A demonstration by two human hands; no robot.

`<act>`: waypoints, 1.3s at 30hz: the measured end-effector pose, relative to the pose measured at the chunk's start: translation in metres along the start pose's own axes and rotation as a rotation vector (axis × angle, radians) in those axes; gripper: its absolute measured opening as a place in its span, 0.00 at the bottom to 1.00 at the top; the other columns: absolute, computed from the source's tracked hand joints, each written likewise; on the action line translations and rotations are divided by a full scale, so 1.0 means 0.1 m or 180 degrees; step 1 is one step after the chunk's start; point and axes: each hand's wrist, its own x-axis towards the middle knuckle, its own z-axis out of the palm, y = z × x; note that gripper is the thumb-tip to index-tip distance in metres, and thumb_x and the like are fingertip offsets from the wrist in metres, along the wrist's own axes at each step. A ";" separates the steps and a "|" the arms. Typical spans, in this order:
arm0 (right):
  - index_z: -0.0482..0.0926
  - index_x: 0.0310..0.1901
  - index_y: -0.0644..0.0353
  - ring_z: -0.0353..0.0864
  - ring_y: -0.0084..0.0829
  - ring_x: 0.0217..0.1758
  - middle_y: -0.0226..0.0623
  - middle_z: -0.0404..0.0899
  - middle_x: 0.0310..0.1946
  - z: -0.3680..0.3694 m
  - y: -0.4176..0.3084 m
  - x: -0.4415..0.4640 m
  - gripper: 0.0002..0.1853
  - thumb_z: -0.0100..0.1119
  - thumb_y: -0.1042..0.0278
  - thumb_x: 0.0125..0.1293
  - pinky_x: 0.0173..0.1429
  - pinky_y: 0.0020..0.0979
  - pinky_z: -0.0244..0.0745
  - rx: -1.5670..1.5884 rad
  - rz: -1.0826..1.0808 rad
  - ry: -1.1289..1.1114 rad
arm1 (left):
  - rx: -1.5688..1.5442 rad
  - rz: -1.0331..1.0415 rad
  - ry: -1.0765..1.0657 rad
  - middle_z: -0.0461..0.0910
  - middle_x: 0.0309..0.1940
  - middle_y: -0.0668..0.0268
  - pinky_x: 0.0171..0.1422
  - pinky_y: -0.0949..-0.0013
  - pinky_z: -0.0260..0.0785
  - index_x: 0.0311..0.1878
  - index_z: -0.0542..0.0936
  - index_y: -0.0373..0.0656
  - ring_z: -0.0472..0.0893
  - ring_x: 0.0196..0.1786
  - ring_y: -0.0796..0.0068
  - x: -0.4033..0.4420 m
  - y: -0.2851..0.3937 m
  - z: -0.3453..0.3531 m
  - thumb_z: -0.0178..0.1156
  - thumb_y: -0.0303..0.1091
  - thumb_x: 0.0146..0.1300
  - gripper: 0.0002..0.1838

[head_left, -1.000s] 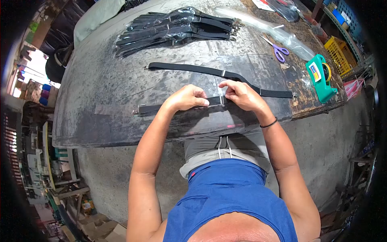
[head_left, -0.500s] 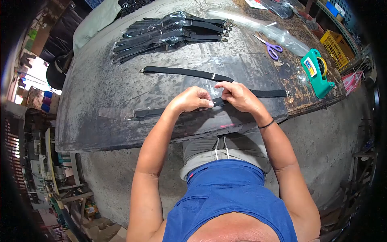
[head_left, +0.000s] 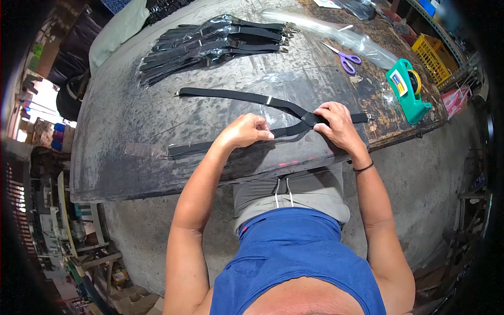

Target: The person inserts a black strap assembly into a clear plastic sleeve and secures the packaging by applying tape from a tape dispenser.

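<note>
Black elastic suspenders (head_left: 228,94) lie spread across the table, two straps meeting at a dark joining patch (head_left: 310,119). My left hand (head_left: 248,131) pinches the nearer strap left of the patch. Past that hand, the strap's far left end lies in clear plastic (head_left: 176,150). My right hand (head_left: 337,125) is closed on the suspenders at the patch's right side, with thumb and fingers around the band. From there a single strap runs right to a metal clip (head_left: 369,117). A silver slider (head_left: 269,100) sits on the farther strap.
Behind lies a pile of plastic-wrapped black straps (head_left: 215,44). Clear plastic sleeves (head_left: 362,44), purple scissors (head_left: 347,60) and a green tape dispenser (head_left: 408,92) are on the right of the table (head_left: 110,173). A yellow crate (head_left: 431,58) stands beyond.
My right hand has moved right, from the nearer strap to the joining patch, which now shows. My left hand stays pinched on the strap. The view has shifted slightly.
</note>
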 end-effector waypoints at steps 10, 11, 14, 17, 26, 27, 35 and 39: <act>0.80 0.52 0.57 0.75 0.44 0.52 0.39 0.75 0.45 -0.06 -0.05 -0.02 0.23 0.73 0.65 0.53 0.65 0.45 0.64 0.0280 0.0248 0.0031 | 0.0229 -0.0067 0.0081 0.85 0.29 0.63 0.41 0.66 0.72 0.36 0.86 0.37 0.81 0.34 0.75 0.03 -0.01 0.03 0.73 0.42 0.58 0.15; 0.80 0.52 0.57 0.75 0.44 0.52 0.39 0.75 0.45 -0.07 -0.04 -0.03 0.23 0.73 0.65 0.53 0.65 0.45 0.64 0.0279 0.0255 0.0031 | 0.0282 -0.0083 0.0058 0.86 0.29 0.58 0.41 0.62 0.73 0.35 0.86 0.38 0.83 0.34 0.69 0.05 -0.04 0.03 0.73 0.45 0.57 0.17; 0.80 0.54 0.57 0.74 0.44 0.50 0.40 0.74 0.45 -0.10 -0.09 -0.01 0.26 0.73 0.65 0.52 0.63 0.45 0.65 0.0083 0.0098 0.0034 | 0.0430 -0.0093 0.0052 0.86 0.29 0.58 0.42 0.62 0.74 0.35 0.86 0.38 0.84 0.35 0.69 0.01 0.05 0.01 0.73 0.45 0.58 0.17; 0.81 0.55 0.55 0.72 0.45 0.59 0.41 0.74 0.52 -0.10 -0.21 0.03 0.26 0.74 0.63 0.53 0.68 0.46 0.64 0.0174 0.0166 -0.0074 | 0.0290 -0.0065 0.0056 0.85 0.28 0.68 0.38 0.69 0.69 0.35 0.86 0.38 0.77 0.32 0.83 0.02 0.08 0.03 0.71 0.41 0.62 0.14; 0.83 0.42 0.51 0.57 0.50 0.77 0.41 0.68 0.67 0.23 -0.25 0.18 0.08 0.68 0.64 0.61 0.76 0.65 0.46 0.0461 0.0070 -0.0381 | 0.0338 -0.0010 0.0151 0.86 0.27 0.67 0.38 0.69 0.70 0.34 0.87 0.38 0.78 0.32 0.82 0.09 0.04 0.07 0.70 0.41 0.63 0.14; 0.83 0.40 0.52 0.56 0.50 0.78 0.41 0.68 0.68 0.22 -0.27 0.19 0.07 0.67 0.63 0.63 0.77 0.65 0.45 0.0492 0.0205 -0.0448 | 0.0337 -0.0021 0.0162 0.86 0.27 0.67 0.38 0.69 0.70 0.34 0.87 0.38 0.78 0.32 0.82 0.09 0.05 0.07 0.70 0.41 0.63 0.14; 0.83 0.39 0.55 0.53 0.50 0.80 0.42 0.68 0.69 0.32 -0.27 0.23 0.09 0.64 0.60 0.64 0.78 0.64 0.38 0.0640 0.0382 -0.0361 | 0.0277 0.0039 0.0240 0.82 0.24 0.69 0.35 0.68 0.68 0.33 0.85 0.37 0.75 0.30 0.82 0.21 0.22 0.16 0.70 0.42 0.63 0.15; 0.83 0.40 0.54 0.55 0.49 0.79 0.43 0.68 0.68 0.30 -0.29 0.23 0.09 0.64 0.60 0.64 0.78 0.63 0.40 0.0714 0.0401 -0.0346 | 0.0329 0.0225 0.0260 0.80 0.23 0.70 0.34 0.69 0.67 0.33 0.85 0.37 0.74 0.29 0.83 0.27 0.24 0.20 0.70 0.42 0.63 0.15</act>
